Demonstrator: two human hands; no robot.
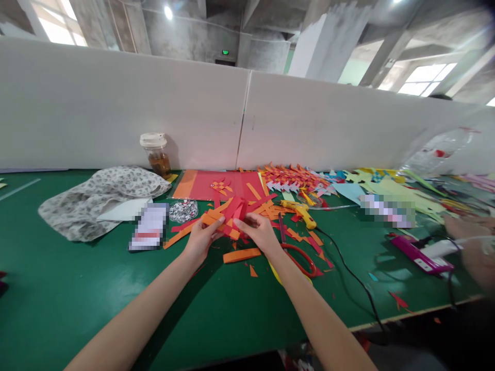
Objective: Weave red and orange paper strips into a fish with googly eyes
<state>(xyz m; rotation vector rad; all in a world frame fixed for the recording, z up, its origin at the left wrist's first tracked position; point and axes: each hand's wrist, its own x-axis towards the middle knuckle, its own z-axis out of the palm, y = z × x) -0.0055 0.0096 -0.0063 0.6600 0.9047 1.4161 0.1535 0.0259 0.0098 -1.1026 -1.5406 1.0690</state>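
Observation:
Between my two hands is a piece of woven paper strips (232, 215), red and orange, raised a little over the green table. My left hand (204, 236) pinches its left side, thumb on top. On the other side my right hand (257, 231) grips the red part with thumb and fingers. Loose orange and red strips lie around and under both hands, among them a folded orange strip (242, 255) nearest me. Scissors with red handles (300, 259) lie partly behind my right forearm. A finished woven paper fish (220, 185) rests on red paper sheets (243, 180) beyond my hands.
A yellow glue gun (299, 211) with a black cord lies to the right, near a pile of woven fish (297, 178). Leftward are a phone (149, 226), a bag of googly eyes (183, 210), patterned cloth (104, 198) and a drink cup (155, 154). Another person's hand (475, 247) is far right, beside a purple power strip (419, 253).

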